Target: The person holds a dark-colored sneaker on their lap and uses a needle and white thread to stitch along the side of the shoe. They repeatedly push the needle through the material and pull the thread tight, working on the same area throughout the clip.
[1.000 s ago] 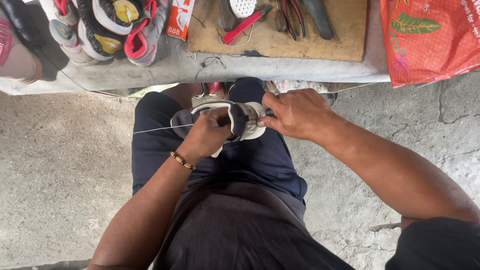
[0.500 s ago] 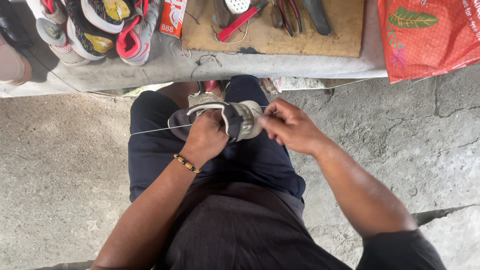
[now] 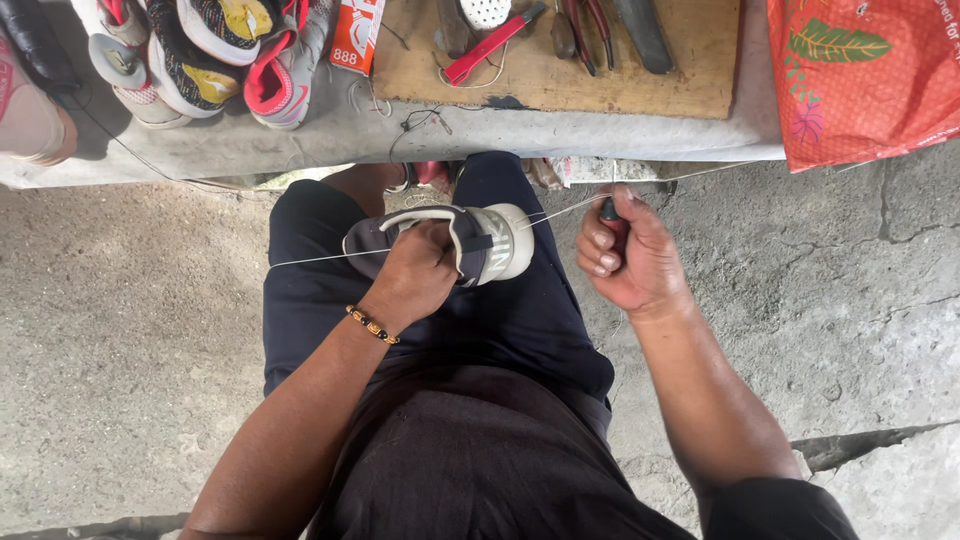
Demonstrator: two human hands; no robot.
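I sit with a grey and white shoe [image 3: 490,240] resting on my knees. My left hand [image 3: 415,275] grips the shoe from the near side, fingers wrapped over its upper. My right hand [image 3: 630,255] is closed around a small dark-handled tool [image 3: 610,212] to the right of the shoe. A thin white thread [image 3: 565,208] runs taut from the shoe's sole up to that hand. Another stretch of the thread [image 3: 310,258] leads off to the left from under my left hand.
A low cloth-covered bench [image 3: 340,135] stands in front of my knees. On it lie several sneakers [image 3: 215,55], a wooden board [image 3: 600,80] with pliers and a red-handled tool [image 3: 490,45], and an orange box [image 3: 357,35]. A red printed bag [image 3: 860,80] sits at right. Concrete floor [image 3: 130,340] surrounds me.
My right hand has pulled away from the shoe to the right, drawing the thread out taut. My left hand keeps its hold on the shoe.
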